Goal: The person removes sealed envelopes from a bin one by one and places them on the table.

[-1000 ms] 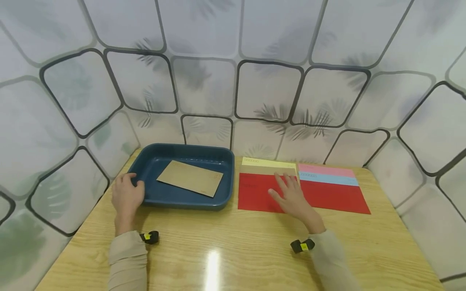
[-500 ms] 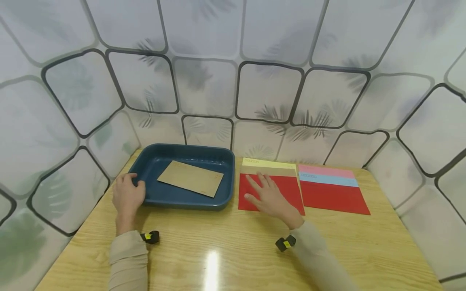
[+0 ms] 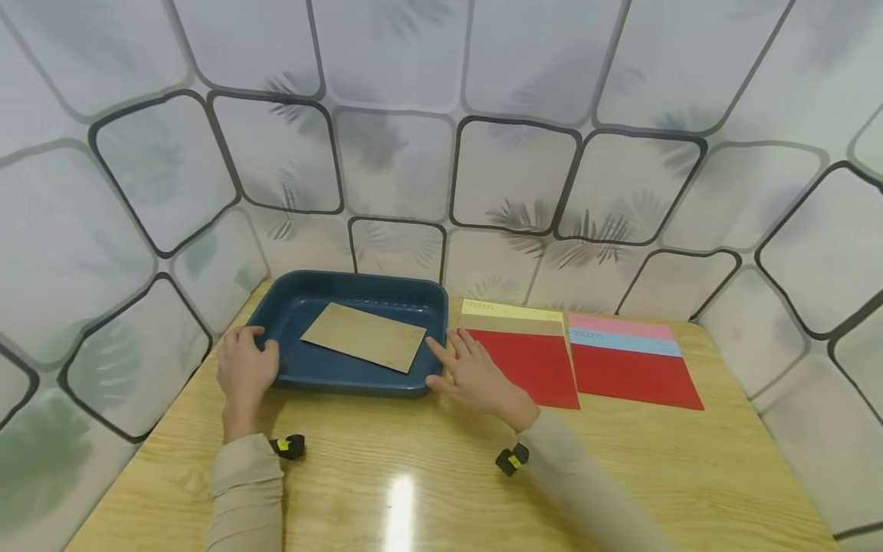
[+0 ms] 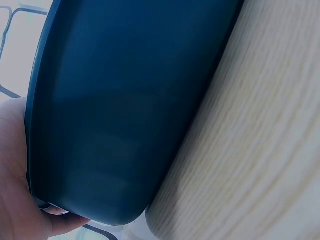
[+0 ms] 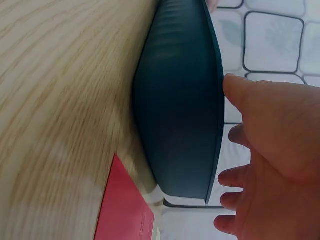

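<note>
A dark blue rectangular tray [image 3: 359, 386] stands at the back left of the wooden table, with a brown envelope [image 3: 366, 337] lying slantwise in it. My left hand [image 3: 244, 364] grips the tray's left rim near the front corner; in the left wrist view, fingers show under that rim. Beside the tray's front right corner is my right hand [image 3: 479, 379], its fingers spread and reaching over the right rim. The right wrist view shows the thumb of that hand [image 5: 285, 145] right at the rim, while the other fingers hold nothing.
Right of the tray lie two overlapping envelope stacks: yellow, brown and a red envelope [image 3: 527, 364] in one, then pink, a blue envelope [image 3: 624, 342] and another red envelope [image 3: 631, 377]. Patterned wall panels [image 3: 400, 161] enclose the table [image 3: 359, 491] at the back and sides.
My right hand has moved left, from over the nearer red envelope to the tray's right edge. The left hand keeps its hold, and the envelopes lie as before.
</note>
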### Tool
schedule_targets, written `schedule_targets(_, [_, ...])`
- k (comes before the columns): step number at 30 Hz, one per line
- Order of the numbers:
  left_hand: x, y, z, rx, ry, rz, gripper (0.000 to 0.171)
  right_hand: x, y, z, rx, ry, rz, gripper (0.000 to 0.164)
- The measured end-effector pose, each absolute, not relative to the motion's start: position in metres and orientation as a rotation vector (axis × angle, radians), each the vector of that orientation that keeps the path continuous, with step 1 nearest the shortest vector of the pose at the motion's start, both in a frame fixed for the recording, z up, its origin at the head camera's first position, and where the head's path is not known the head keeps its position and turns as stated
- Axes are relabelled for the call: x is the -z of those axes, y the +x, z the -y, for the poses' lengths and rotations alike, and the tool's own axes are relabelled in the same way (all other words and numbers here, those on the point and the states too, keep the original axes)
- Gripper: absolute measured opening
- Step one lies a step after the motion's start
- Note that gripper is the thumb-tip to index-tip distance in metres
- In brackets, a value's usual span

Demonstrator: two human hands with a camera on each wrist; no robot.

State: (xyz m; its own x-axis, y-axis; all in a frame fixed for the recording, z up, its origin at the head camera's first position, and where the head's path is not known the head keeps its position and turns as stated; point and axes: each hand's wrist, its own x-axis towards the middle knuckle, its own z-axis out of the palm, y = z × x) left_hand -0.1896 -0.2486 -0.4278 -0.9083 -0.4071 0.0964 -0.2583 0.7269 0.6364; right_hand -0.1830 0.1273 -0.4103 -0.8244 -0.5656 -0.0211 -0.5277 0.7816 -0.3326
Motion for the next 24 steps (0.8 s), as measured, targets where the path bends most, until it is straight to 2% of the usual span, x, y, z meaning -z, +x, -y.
schedule_targets(24, [0.430,-0.191,0.249,0.955,0.526,2.695,0.045,0.404,-0.206,-0.074,0.264,-1.046,-2.876,0.063])
